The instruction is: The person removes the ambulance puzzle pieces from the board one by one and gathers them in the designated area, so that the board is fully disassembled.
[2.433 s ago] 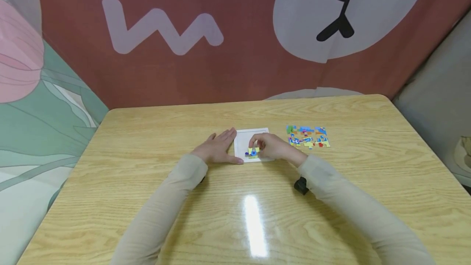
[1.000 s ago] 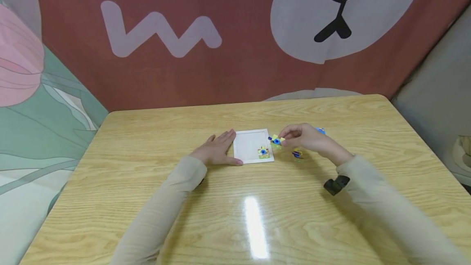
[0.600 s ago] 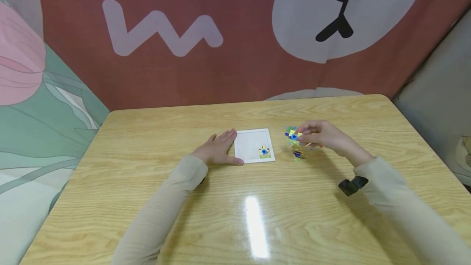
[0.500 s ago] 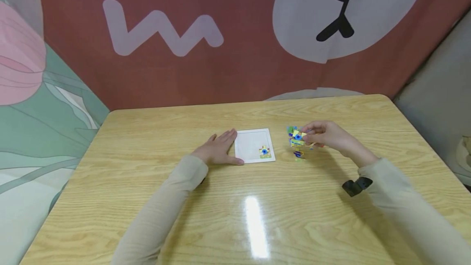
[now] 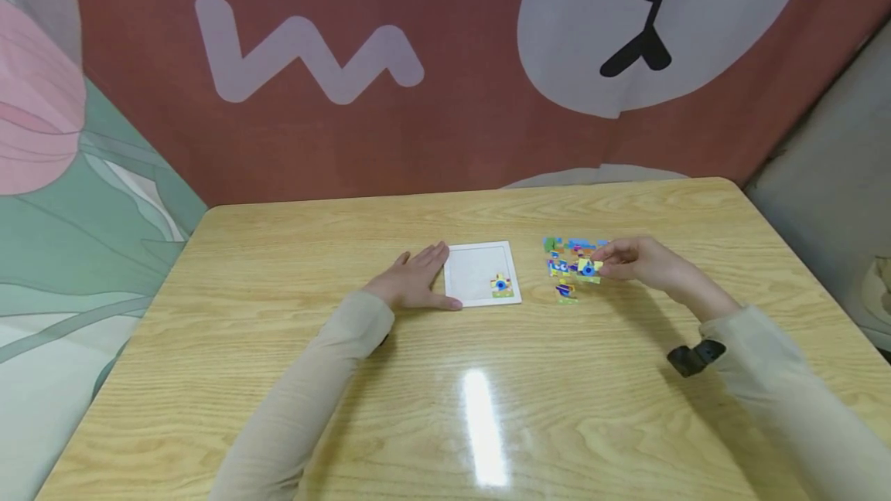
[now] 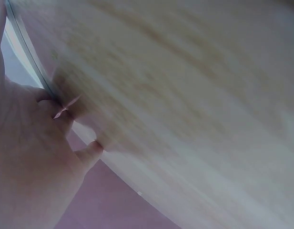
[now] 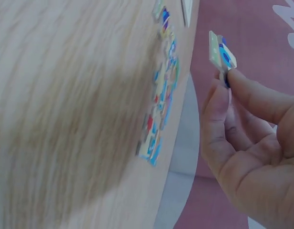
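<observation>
My left hand (image 5: 412, 281) lies with spread, straight fingers against the left side of a white puzzle tray (image 5: 462, 273). One puzzle piece (image 5: 501, 284), yellow with a blue round shape, sits in the tray's lower right corner. Between thumb and fingers my right hand (image 5: 643, 265) pinches another puzzle piece (image 7: 224, 52), yellow and blue with a green edge, raised above the table. Behind and below it lie several loose puzzle pieces (image 5: 557, 265), partly covered by the held piece and the hand. The left wrist view catches my left hand (image 6: 37, 152) at the tray's edge.
The wooden table (image 5: 348, 424) reaches to a red-brown wall (image 5: 313, 145) with printed shapes. One loose puzzle piece (image 5: 565, 292) lies apart, nearer me than the other loose ones. A black wrist camera (image 5: 696, 358) is strapped to my right forearm.
My right hand has carried a puzzle piece from the tray to the right, over the loose pieces. Another piece now sits in the tray's lower right corner. My left hand has stayed put.
</observation>
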A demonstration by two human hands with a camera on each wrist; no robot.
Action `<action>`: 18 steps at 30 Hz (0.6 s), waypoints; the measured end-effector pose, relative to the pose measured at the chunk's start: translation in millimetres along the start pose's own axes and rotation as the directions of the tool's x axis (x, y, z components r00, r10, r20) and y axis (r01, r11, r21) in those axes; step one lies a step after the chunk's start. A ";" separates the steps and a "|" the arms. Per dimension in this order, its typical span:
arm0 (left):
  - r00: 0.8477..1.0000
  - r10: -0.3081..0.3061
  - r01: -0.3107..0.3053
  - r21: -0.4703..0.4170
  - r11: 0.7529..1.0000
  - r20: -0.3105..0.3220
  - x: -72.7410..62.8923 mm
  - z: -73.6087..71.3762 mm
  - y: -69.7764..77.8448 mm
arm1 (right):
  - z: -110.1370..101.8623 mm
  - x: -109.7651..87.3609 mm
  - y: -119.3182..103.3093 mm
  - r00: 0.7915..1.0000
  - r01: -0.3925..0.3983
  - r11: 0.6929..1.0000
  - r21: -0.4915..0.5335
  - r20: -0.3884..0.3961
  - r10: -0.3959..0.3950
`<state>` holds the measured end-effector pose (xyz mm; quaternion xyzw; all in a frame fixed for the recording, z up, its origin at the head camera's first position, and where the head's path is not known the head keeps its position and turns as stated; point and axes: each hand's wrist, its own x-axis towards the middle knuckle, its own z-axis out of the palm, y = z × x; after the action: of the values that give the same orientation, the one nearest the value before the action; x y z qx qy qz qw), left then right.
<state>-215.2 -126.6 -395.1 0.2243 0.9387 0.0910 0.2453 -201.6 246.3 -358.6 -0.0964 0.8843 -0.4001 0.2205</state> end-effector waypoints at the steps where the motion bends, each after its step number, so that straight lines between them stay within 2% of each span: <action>1: 1.000 -0.001 0.001 0.003 1.000 0.001 -0.2 -0.2 0.5 | 0.0 -0.2 1.9 1.000 -0.004 1.000 -0.006 0.005 0.004; 8: 1.000 -0.007 0.007 0.013 1.000 0.004 -0.2 0.1 1.3 | 0.4 -1.1 11.7 1.000 -0.012 0.999 -0.036 0.020 0.012; 18: 1.000 -0.002 0.002 0.002 1.000 0.001 0.9 -0.2 0.4 | 0.9 -1.7 18.4 0.996 -0.012 1.000 -0.002 0.089 0.012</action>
<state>-215.9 -125.8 -395.2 0.2236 0.9390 0.0898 0.2454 -199.6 258.4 -372.4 -0.1089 0.8745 -0.3935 0.2618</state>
